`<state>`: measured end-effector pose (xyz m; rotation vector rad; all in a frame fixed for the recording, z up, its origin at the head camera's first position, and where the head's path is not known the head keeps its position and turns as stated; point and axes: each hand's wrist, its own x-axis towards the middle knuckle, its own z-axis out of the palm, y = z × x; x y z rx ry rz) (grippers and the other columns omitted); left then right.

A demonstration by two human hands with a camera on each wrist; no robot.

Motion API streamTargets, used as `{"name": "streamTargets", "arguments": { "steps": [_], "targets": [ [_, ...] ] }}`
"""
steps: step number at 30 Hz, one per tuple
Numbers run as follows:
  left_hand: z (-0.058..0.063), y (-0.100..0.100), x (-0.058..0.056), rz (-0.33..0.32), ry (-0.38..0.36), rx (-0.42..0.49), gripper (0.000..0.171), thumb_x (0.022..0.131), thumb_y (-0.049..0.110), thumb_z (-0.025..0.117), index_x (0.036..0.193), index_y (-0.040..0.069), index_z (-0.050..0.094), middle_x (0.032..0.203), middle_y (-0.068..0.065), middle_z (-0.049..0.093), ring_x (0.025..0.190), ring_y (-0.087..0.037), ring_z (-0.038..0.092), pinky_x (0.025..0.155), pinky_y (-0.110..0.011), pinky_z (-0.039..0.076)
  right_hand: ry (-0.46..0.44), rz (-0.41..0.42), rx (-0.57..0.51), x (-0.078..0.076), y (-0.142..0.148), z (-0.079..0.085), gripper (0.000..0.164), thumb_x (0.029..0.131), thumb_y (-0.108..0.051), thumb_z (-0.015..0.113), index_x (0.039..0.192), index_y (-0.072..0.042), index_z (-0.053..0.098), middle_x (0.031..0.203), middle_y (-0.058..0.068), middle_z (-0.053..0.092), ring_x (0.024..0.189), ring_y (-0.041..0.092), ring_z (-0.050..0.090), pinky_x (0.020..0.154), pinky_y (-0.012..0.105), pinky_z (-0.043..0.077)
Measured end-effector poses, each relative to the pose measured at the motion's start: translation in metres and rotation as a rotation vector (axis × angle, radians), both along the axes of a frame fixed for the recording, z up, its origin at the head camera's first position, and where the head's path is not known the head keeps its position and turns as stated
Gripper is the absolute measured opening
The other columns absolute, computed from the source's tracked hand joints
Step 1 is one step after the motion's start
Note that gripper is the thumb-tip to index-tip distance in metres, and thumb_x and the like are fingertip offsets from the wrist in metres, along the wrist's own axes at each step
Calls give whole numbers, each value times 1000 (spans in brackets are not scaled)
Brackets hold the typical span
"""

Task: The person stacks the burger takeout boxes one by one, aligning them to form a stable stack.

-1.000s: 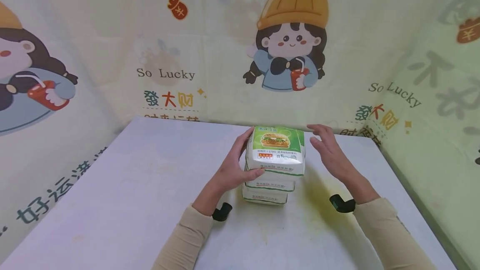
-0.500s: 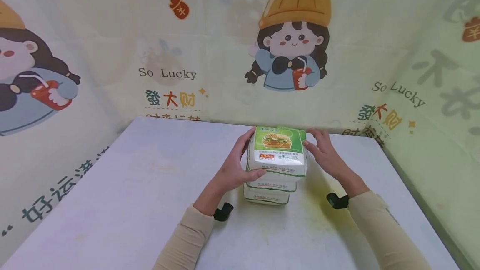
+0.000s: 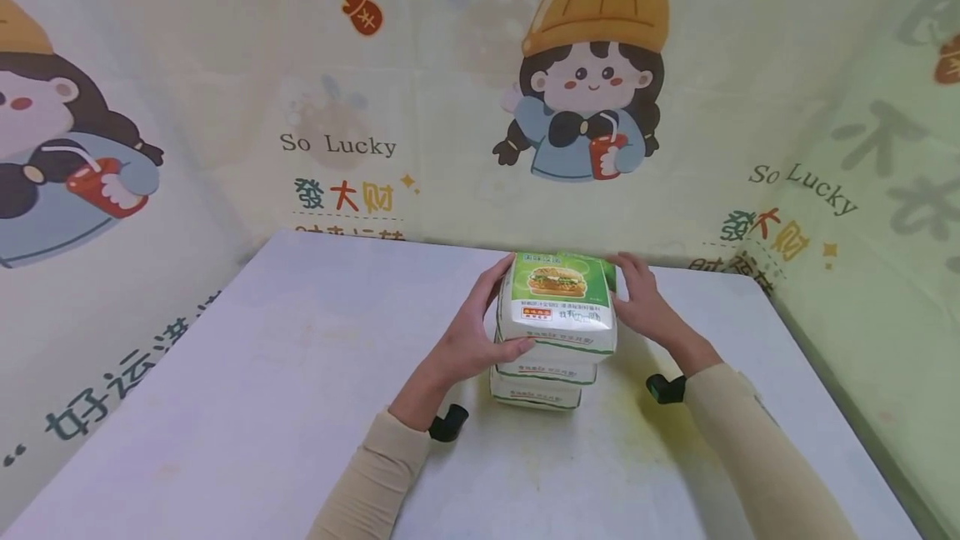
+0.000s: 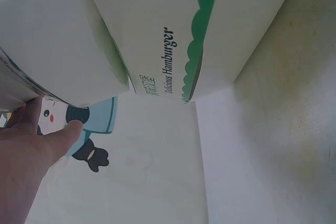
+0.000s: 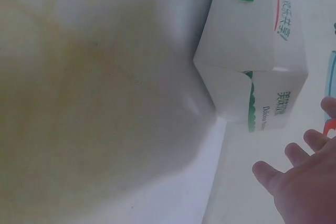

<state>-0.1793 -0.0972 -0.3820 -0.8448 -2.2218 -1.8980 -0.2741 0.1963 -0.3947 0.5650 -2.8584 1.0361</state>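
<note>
Three white and green paper hamburger boxes form a stack. The top hamburger box (image 3: 555,315) shows a burger picture on its lid. Beneath it are the middle box (image 3: 551,372) and the bottom box (image 3: 534,396), both partly covered from above. My left hand (image 3: 472,338) grips the top box, thumb across the front and fingers along its left side. My right hand (image 3: 651,307) is at the top box's right side, fingertips right at its edge. In the right wrist view, the right fingers (image 5: 296,153) look straight and spread beside a white box (image 5: 247,40).
The stack stands on a white table (image 3: 300,373) with faint yellowish stains. Behind and beside it hangs a printed cloth backdrop (image 3: 450,107) with cartoon figures. A small black wrist camera (image 3: 448,423) sits at my left cuff, another black camera (image 3: 666,388) at my right.
My right hand has moved left, from apart to the top box's right side. My left hand keeps its grip. The whole head view has shifted slightly.
</note>
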Motion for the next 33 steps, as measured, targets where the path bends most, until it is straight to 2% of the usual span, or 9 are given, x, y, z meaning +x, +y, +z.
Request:
{"name": "streamTargets", "arguments": {
  "steps": [4, 9, 20, 33],
  "targets": [
    [0, 0, 0, -1, -5, -5, 100, 76, 25, 79, 156, 33, 20, 157, 8, 30, 148, -13, 26, 119, -54, 22, -42, -18, 29, -9, 0, -5, 76, 91, -31, 63, 151, -2, 28, 160, 29, 7, 145, 54, 8, 107, 77, 19],
    [-1, 0, 0, -1, -9, -6, 99, 76, 25, 79, 156, 35, 20, 157, 9, 30, 147, -12, 26, 119, -54, 22, -59, 1, 56, -15, -1, -13, 79, 91, -32, 63, 153, -4, 24, 160, 28, 8, 143, 55, 10, 108, 76, 20],
    [-1, 1, -1, 5, 9, -14, 100, 76, 23, 79, 156, 33, 20, 156, 7, 31, 147, -14, 27, 119, -54, 23, -25, 12, 77, -14, 2, -17, 76, 90, -30, 65, 150, 1, 29, 153, 32, 15, 138, 54, 16, 106, 73, 23],
    [-2, 0, -1, 8, 7, -19, 100, 77, 23, 79, 156, 33, 19, 156, 8, 31, 147, -14, 28, 119, -54, 23, -17, 60, 42, -18, 7, -24, 76, 88, -24, 68, 147, 6, 30, 156, 33, 15, 145, 52, 15, 113, 71, 20]
  ]
}}
